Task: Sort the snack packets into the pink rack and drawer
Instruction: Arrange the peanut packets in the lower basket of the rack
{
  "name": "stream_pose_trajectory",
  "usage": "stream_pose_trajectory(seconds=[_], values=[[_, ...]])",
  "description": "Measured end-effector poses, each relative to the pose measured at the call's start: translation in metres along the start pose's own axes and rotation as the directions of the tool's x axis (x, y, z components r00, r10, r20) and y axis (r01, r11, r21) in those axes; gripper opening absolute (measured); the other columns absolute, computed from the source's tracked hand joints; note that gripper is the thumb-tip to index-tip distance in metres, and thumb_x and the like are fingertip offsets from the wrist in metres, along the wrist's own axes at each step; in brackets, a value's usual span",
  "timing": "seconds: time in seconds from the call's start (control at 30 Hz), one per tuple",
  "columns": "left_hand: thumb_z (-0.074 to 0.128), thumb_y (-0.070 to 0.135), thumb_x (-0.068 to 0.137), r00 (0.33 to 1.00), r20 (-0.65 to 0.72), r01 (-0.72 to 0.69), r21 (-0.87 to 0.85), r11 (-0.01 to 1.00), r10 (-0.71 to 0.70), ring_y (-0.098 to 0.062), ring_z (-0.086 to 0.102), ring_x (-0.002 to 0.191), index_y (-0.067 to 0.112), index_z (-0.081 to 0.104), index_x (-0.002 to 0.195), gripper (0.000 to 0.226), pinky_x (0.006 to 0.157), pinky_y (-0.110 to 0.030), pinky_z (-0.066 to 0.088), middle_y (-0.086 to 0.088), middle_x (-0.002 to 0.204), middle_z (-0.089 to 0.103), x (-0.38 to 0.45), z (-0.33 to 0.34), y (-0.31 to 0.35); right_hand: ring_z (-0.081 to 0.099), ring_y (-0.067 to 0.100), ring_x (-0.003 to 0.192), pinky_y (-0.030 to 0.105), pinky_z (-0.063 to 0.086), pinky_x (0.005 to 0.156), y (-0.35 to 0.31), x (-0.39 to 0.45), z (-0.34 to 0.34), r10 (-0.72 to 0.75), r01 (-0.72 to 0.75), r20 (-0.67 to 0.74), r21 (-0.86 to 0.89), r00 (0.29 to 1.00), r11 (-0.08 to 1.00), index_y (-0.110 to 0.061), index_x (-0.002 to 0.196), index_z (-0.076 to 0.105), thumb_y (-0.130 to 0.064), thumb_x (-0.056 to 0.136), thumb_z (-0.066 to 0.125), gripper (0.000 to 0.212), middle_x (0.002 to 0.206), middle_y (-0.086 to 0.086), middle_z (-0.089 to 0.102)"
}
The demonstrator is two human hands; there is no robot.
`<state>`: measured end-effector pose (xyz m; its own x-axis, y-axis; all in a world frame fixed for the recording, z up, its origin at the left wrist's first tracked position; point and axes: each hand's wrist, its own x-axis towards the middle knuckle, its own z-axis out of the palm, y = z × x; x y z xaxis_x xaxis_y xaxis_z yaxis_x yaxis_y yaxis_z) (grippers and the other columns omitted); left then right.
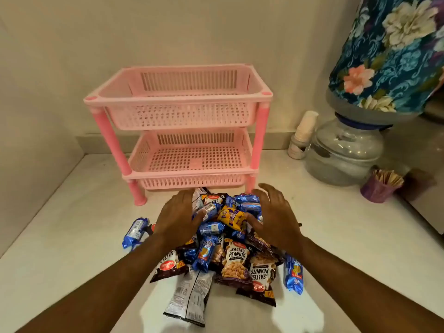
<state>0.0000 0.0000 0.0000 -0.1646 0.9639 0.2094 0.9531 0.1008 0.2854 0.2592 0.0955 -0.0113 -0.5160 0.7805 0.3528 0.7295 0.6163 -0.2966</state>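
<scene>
Both hands over the snack pile, nothing gripped yet

Left hand (179, 218) & right hand (276, 218) spread open, flanking packets (231, 239) on tabletop (79, 224) before pink rack (185, 102) (both tiers bare); best pick one type first, e.g. blue rolls.

I stand before a pale tabletop (72, 236) that runs into a corner of plain cream walls (60, 44). A low skirting strip (101, 144) lines the back wall where it meets the surface. To my right a clear water jar (343, 155) sits under a floral cover (389, 56). A stack of paper cups (302, 134) leans beside it, and a purple cup (378, 187) holds sticks. Warm light brightens the near surface.
</scene>
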Motion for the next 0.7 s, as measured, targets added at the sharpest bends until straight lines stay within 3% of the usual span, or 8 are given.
stream_pose_trajectory(seconds=[0.2,0.3,0.4,0.53,0.7], values=[[0.051,0.05,0.093,0.978,0.182,0.109,-0.008,0.994,-0.105,-0.027,0.054,0.12,0.016,0.037,0.143,0.062,0.095,-0.039,0.047,-0.008,0.133,0.056,0.009,0.023,0.002,0.048,0.02,0.123,0.037,0.045,0.098,0.004,0.001,0.027,0.064,-0.085,0.221,0.085,0.973,0.993,-0.025,0.139,0.045,-0.054,0.087,0.059,0.062,0.136,-0.001,0.048],[0.052,0.05,0.092,0.979,0.189,0.073,0.042,0.996,-0.08,-0.026,0.056,0.112,0.02,0.045,0.137,0.055,0.087,-0.037,0.047,-0.005,0.121,0.063,0.016,0.027,0.006,0.047,0.02,0.126,0.037,0.045,0.096,-0.001,0.012,0.034,0.068,-0.105,0.279,0.121,0.958,0.987,-0.027,0.139,0.046,-0.055,0.086,0.062,0.062,0.136,-0.002,0.05],[0.057,0.051,0.089,0.981,0.171,0.074,0.109,0.991,-0.092,-0.027,0.052,0.116,0.021,0.046,0.139,0.059,0.089,-0.039,0.046,-0.005,0.117,0.065,0.019,0.032,0.011,0.048,0.02,0.128,0.037,0.045,0.098,-0.008,0.018,0.041,0.061,-0.106,0.347,0.113,0.936,0.988,-0.028,0.141,0.044,-0.061,0.083,0.063,0.069,0.138,-0.002,0.051],[0.062,0.055,0.083,0.979,0.171,0.076,0.209,0.975,-0.113,-0.026,0.048,0.116,0.024,0.055,0.127,0.054,0.09,-0.041,0.044,-0.001,0.109,0.068,0.023,0.037,0.015,0.053,0.021,0.123,0.038,0.048,0.096,-0.011,0.022,0.051,0.054,-0.094,0.403,0.079,0.914,0.992,-0.029,0.139,0.043,-0.067,0.077,0.066,0.076,0.136,-0.002,0.053],[0.069,0.053,0.074,0.984,0.114,0.11,0.209,0.972,-0.136,-0.022,0.045,0.11,0.027,0.063,0.109,0.043,0.085,-0.039,0.041,0.004,0.097,0.069,0.02,0.039,0.016,0.058,0.021,0.116,0.037,0.052,0.09,-0.009,0.027,0.054,0.083,-0.137,0.376,0.12,0.923,0.983,-0.03,0.132,0.049,-0.054,0.08,0.071,0.062,0.13,-0.004,0.059]])
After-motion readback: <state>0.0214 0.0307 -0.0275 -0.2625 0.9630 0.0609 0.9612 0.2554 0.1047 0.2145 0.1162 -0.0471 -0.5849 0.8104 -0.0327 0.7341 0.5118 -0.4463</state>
